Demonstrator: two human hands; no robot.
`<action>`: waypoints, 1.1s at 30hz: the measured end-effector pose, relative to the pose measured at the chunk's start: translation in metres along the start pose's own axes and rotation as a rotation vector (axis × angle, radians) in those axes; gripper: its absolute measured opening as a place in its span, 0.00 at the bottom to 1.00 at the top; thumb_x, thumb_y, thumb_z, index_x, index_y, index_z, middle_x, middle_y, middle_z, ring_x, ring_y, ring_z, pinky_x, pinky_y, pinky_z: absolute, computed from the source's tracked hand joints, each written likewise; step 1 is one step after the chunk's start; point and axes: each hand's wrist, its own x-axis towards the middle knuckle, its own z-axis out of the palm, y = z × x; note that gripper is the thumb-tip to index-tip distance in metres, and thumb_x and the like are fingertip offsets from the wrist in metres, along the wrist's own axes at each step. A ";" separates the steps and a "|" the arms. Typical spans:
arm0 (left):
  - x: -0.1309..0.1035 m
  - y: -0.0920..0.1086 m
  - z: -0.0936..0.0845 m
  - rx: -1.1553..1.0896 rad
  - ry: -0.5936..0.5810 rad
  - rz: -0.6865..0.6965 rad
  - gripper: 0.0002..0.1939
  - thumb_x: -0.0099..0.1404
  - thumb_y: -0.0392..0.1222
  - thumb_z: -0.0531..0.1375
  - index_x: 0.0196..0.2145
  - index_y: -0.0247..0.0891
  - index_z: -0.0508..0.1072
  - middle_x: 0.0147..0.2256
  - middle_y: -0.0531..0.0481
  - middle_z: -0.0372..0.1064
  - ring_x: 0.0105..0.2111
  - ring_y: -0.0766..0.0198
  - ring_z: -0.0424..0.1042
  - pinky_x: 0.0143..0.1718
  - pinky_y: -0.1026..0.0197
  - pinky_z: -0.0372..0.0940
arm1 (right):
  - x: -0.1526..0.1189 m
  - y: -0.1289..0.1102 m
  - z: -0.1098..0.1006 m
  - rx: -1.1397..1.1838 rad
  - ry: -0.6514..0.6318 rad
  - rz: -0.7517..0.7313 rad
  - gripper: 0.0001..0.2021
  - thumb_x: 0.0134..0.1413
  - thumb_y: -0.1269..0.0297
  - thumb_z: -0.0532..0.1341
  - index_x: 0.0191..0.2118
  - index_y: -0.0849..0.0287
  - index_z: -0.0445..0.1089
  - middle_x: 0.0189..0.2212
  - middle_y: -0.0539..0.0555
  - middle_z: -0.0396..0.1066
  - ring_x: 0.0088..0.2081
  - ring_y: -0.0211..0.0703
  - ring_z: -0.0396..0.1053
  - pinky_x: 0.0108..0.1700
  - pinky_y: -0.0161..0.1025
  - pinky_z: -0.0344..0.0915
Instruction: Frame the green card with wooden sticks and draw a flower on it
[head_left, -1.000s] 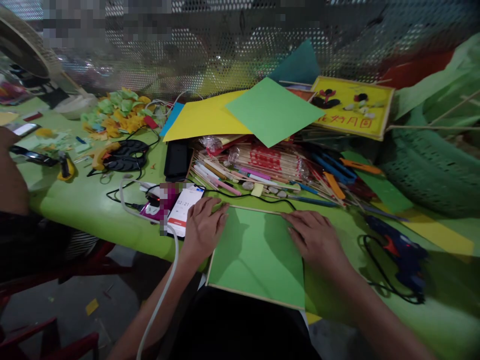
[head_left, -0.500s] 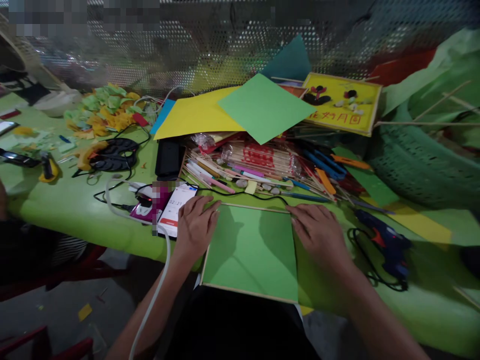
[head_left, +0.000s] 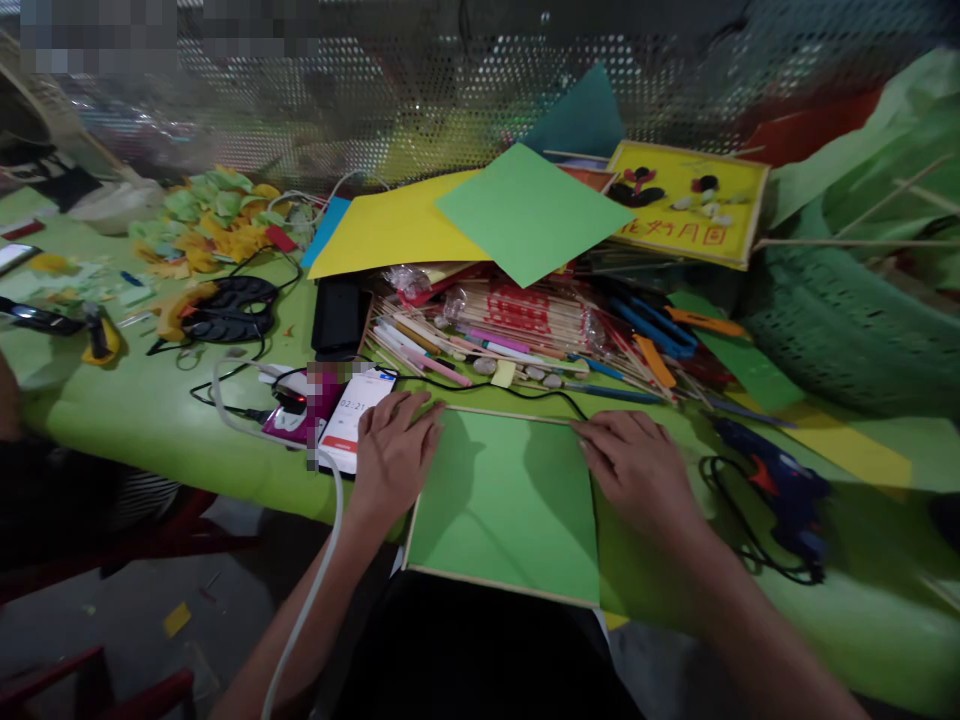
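A green card (head_left: 510, 505) lies in front of me, its near edge reaching past the table edge over my lap. Thin wooden sticks run along its left and near edges, and another wooden stick (head_left: 510, 414) lines the far edge. At the far left corner, my left hand (head_left: 397, 445) is closed, its fingertips pressing on that stick's end. The fingers of my right hand (head_left: 637, 455) pinch the other end at the far right corner. Shadows of both hands fall across the card. A phone (head_left: 351, 425) showing a timer lies right beside my left hand.
Behind the card is a pile of sticks, pens (head_left: 420, 365) and cutters. A blue glue gun (head_left: 780, 490) lies at right, near a green basket (head_left: 855, 320). A white cable (head_left: 319, 570) crosses my left forearm. Coloured sheets (head_left: 397, 225) lie at the back.
My right hand has shifted very slightly at the far right corner. The card and my left hand stay practically where they were.
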 end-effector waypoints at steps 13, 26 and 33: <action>-0.003 0.001 -0.005 -0.058 0.027 -0.028 0.17 0.77 0.44 0.52 0.56 0.46 0.77 0.59 0.46 0.72 0.59 0.50 0.65 0.57 0.47 0.60 | -0.003 0.005 0.004 0.020 0.063 -0.032 0.18 0.71 0.61 0.53 0.50 0.59 0.79 0.43 0.61 0.77 0.44 0.55 0.70 0.44 0.50 0.63; 0.002 0.005 -0.003 0.025 -0.028 0.003 0.16 0.74 0.42 0.56 0.55 0.48 0.77 0.59 0.48 0.73 0.59 0.49 0.65 0.55 0.45 0.61 | -0.003 0.003 0.007 0.021 0.032 -0.033 0.18 0.70 0.63 0.53 0.50 0.58 0.80 0.43 0.60 0.77 0.43 0.54 0.70 0.42 0.49 0.63; -0.001 0.001 -0.001 -0.011 -0.001 0.016 0.18 0.76 0.44 0.54 0.58 0.47 0.75 0.59 0.46 0.71 0.59 0.49 0.65 0.57 0.45 0.59 | 0.000 0.003 0.002 0.025 0.017 -0.008 0.18 0.70 0.62 0.53 0.52 0.58 0.79 0.44 0.60 0.77 0.45 0.54 0.70 0.45 0.50 0.64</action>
